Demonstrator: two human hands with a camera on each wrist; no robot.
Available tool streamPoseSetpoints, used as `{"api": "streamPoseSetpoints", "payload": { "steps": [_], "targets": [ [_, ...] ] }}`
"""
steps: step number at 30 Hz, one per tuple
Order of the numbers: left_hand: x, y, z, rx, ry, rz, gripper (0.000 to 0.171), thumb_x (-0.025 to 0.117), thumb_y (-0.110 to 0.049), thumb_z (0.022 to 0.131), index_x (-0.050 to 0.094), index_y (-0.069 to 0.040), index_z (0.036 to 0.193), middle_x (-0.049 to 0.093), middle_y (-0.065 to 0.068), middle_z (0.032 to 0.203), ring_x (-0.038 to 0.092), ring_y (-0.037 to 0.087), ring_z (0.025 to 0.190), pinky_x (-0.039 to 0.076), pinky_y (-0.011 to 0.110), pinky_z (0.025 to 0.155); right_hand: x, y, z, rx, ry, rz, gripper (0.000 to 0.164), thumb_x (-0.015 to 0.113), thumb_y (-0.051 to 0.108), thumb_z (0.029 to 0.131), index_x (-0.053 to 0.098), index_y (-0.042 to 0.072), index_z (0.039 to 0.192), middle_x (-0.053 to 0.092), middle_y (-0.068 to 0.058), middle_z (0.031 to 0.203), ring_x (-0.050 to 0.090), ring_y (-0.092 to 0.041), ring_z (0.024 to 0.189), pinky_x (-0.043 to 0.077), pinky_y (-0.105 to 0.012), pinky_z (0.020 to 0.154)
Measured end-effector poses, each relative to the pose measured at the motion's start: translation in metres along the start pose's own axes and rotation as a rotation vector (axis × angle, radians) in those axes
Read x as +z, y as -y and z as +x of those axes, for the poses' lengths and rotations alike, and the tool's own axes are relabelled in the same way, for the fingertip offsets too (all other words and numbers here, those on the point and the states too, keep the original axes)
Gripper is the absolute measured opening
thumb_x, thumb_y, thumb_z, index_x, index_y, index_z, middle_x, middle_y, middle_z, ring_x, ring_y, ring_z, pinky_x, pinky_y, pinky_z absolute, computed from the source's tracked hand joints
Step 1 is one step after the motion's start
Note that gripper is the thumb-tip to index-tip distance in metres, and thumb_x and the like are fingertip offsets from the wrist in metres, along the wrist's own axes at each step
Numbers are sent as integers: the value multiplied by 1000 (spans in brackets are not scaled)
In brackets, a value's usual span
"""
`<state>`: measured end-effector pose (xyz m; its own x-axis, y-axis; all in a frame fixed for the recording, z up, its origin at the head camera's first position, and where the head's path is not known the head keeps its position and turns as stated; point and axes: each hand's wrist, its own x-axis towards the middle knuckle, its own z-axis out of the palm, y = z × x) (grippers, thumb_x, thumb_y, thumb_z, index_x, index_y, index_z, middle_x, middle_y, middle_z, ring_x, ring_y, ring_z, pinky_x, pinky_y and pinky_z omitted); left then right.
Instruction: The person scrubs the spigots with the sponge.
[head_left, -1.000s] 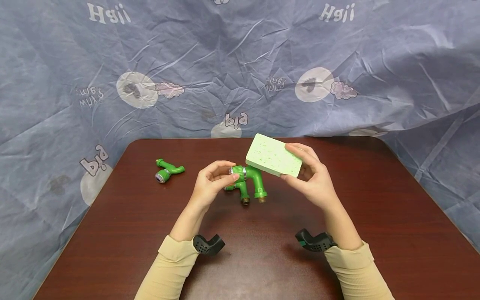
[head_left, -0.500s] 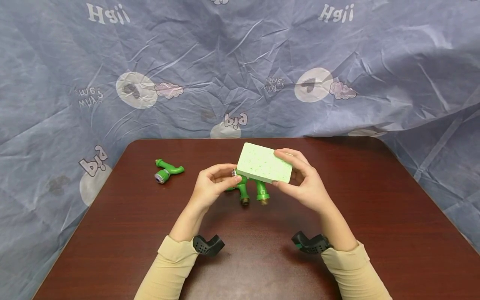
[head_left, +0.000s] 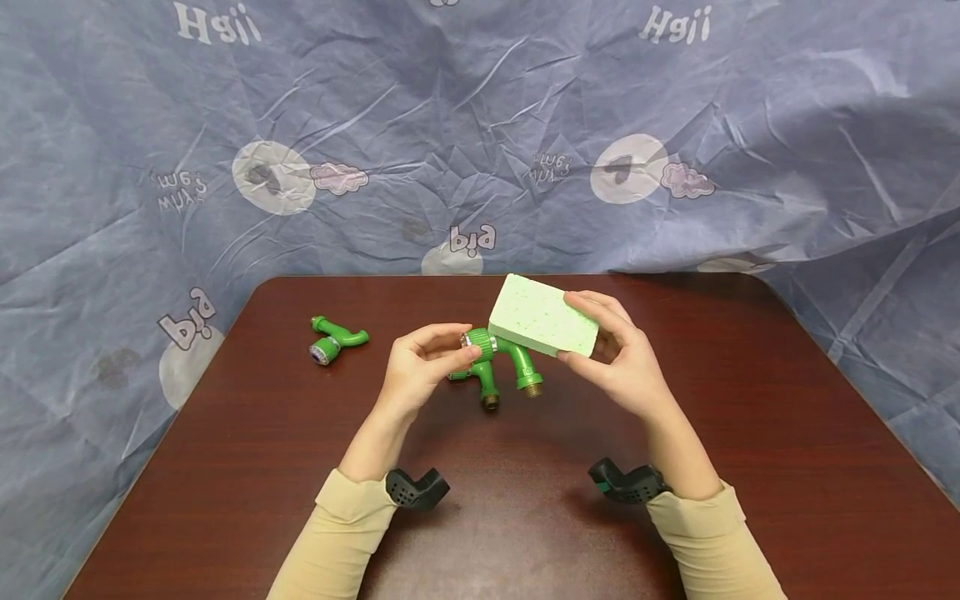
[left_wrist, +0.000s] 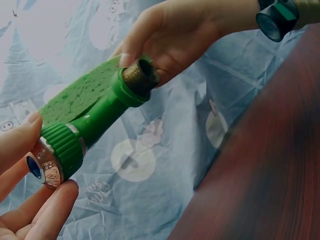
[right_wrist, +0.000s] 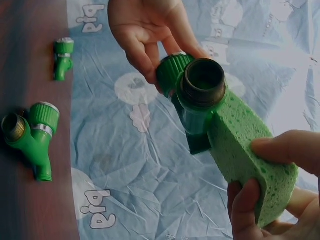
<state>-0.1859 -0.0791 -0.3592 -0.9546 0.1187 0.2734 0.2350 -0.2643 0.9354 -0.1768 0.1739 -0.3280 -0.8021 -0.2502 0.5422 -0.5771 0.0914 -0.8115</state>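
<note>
Held above the middle of the table, a green faucet (head_left: 521,363) with a ribbed knob and a brass threaded end is pinched at its knob by my left hand (head_left: 420,367). My right hand (head_left: 626,358) grips a light green sponge (head_left: 543,317) by its right end. The sponge lies against the faucet's body, as the right wrist view shows, and in the head view it covers part of it. A second green faucet (head_left: 487,385) rests on the table just behind, partly hidden by the held one. Farther left lies a third green faucet (head_left: 337,340).
The dark red-brown table (head_left: 480,533) ends at a blue-grey printed cloth (head_left: 450,150) hanging behind it. Black wrist cameras sit on both forearms, the left wrist camera (head_left: 417,490) and the right wrist camera (head_left: 628,482).
The sponge slid left and down over the held faucet, then back right and up, uncovering the knob again. The held faucet's threaded end has tilted slightly to the right. The left hand barely moved.
</note>
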Motion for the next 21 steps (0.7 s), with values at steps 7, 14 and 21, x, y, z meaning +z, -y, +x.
{"api": "streamPoseSetpoints", "payload": {
  "steps": [7, 14, 21],
  "targets": [
    [1, 1, 1, 30, -33, -45, 39, 71, 12, 74, 58, 18, 111, 70, 3, 85, 68, 16, 71, 57, 34, 67, -3, 1, 0, -62, 73, 40, 63, 64, -21, 73, 47, -7, 131, 40, -15, 133, 57, -18, 93, 52, -19, 70],
    [3, 0, 0, 61, -36, -90, 36, 68, 16, 74, 58, 19, 108, 70, 3, 83, 67, 13, 68, 57, 31, 64, -1, -1, 0, -98, 97, 89, 61, 64, -22, 72, 46, -11, 130, 40, -17, 132, 55, -20, 99, 51, -19, 73],
    [4, -2, -2, 58, -33, -63, 33, 71, 13, 73, 62, 14, 105, 70, 3, 85, 68, 15, 70, 57, 34, 65, -9, 4, -1, -85, 158, 81, 62, 63, -24, 70, 46, -12, 129, 40, -17, 131, 56, -19, 95, 52, -21, 69]
  ]
}}
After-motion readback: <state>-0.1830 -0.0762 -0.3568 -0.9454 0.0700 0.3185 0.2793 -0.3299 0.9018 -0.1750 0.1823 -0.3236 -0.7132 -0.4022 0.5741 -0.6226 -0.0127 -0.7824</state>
